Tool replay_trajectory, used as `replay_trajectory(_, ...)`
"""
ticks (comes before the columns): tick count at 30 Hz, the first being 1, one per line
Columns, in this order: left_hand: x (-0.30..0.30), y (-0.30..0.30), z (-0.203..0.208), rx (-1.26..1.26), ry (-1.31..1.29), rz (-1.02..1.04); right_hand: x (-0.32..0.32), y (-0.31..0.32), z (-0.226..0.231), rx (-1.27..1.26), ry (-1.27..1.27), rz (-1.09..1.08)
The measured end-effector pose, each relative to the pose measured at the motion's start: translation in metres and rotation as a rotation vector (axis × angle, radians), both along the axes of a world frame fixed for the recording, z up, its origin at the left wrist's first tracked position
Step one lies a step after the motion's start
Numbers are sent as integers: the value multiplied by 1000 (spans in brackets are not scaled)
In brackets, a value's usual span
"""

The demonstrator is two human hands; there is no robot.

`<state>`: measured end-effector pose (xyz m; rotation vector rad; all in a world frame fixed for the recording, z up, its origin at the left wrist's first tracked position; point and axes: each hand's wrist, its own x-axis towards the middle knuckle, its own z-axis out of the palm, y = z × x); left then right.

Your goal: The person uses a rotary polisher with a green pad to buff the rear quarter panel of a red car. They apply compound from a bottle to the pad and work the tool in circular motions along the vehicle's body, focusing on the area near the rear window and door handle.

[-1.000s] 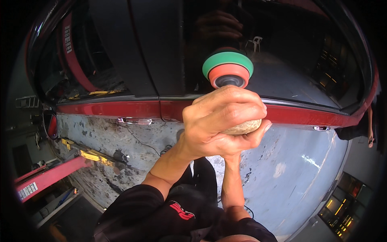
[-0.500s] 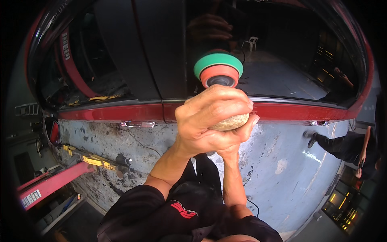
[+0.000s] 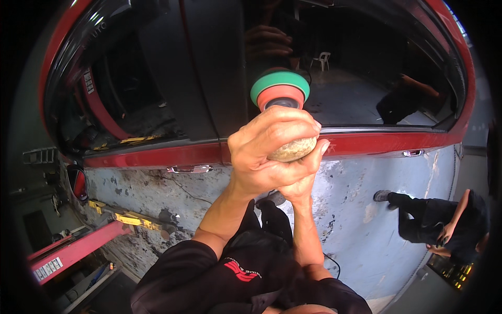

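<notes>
At window edge, both hands (image 3: 280, 157) grip polisher (image 3: 280, 91).

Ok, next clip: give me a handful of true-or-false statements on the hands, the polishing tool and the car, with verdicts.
1. Both hands grip the polishing tool's rounded beige head. True: the left hand wraps over the top and the right hand grips beneath.
2. The round green-and-orange foam pad presses on the dark car window glass. True.
3. The car's body trim around the window is blue. False: it is red.
4. Another person in dark clothes is at the lower right. True.
5. The person wears white gloves. False: both hands are bare.
</notes>
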<state>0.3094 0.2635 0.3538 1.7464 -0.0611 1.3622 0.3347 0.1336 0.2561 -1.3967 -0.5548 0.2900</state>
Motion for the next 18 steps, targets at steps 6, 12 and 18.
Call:
replay_trajectory(6,0,4,12,-15,-1,36,2,2,16,24,-27,46)
replay_trajectory(12,5,6,22,-4,6,26,4,3,20,8,-15,40)
replay_trajectory(18,8,12,36,13,11,58,11,4,23,-94,-70,96)
